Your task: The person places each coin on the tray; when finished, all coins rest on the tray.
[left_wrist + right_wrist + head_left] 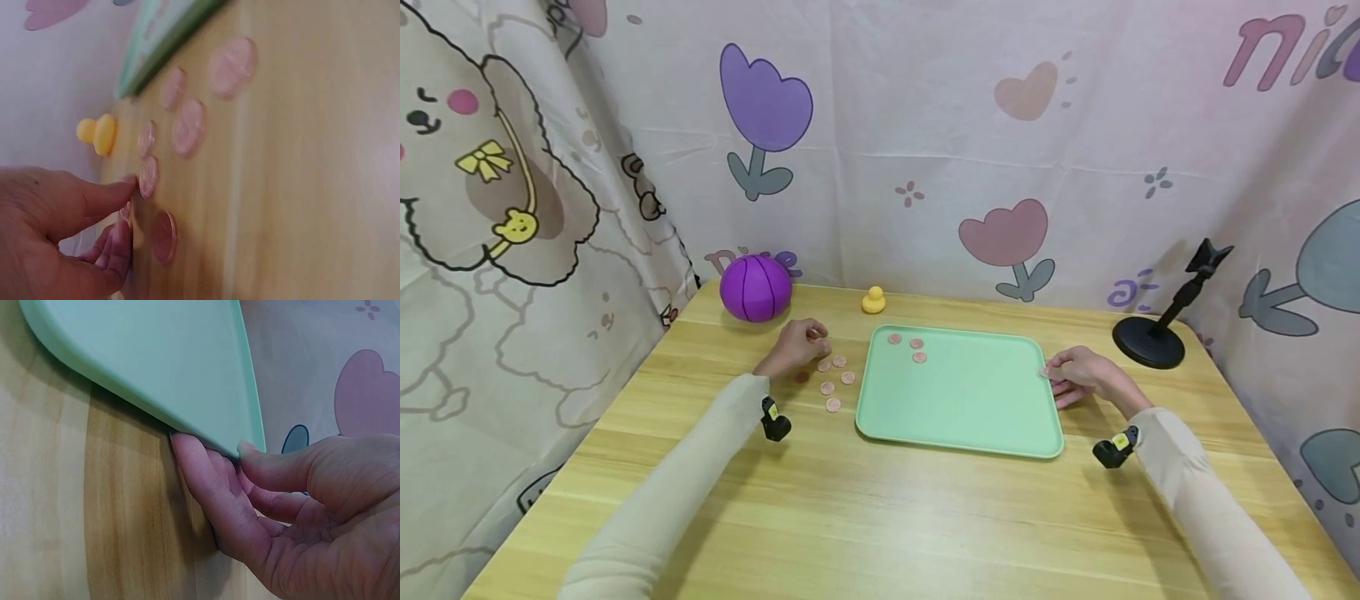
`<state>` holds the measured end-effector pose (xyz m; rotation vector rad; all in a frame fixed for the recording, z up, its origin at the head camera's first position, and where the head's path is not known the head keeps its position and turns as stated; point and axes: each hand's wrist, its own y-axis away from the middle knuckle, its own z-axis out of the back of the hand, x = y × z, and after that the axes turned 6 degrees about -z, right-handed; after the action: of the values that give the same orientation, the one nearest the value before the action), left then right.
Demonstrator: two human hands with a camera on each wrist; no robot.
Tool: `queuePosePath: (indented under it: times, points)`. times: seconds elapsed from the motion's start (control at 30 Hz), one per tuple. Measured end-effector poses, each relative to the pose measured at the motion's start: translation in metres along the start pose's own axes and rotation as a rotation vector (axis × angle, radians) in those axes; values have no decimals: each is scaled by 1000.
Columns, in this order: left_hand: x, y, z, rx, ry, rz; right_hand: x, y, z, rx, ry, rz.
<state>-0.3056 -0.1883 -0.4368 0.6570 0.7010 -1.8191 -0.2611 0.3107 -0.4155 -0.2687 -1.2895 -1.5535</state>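
Observation:
My left hand (799, 343) is over the table left of the tray. It pinches a copper-coloured coin (125, 210) between thumb and fingertips, most of it hidden by them. Several more coins (847, 377) lie loose on the wood close by, one darker coin (165, 236) just under the fingers. On the light green tray (977, 400), three coins (919, 357) rest near the far left corner. At the tray's right side, my right hand (1082, 375) grips the rim, thumb on the edge and fingers beneath it.
A purple ball (756, 288) sits at the table's back left, behind my left hand. The yellow rubber duck (873, 301) stands by the back edge. A black stand (1150, 340) with a round base is at the back right. Printed curtains (880, 167) enclose the table.

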Motion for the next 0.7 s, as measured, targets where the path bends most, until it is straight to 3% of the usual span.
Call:
queuePosePath:
  times: [0.1, 0.43, 0.7]
  points:
    - [5, -1, -1, 24, -11, 39, 0, 0, 0, -3, -7, -3]
    - [2, -3, -1, 9, -52, 131, 1, 1, 0, 2, -3, -10]
    - [0, -5, 1, -3, -80, 160, 0, -1, 0, 2, -15, -5]
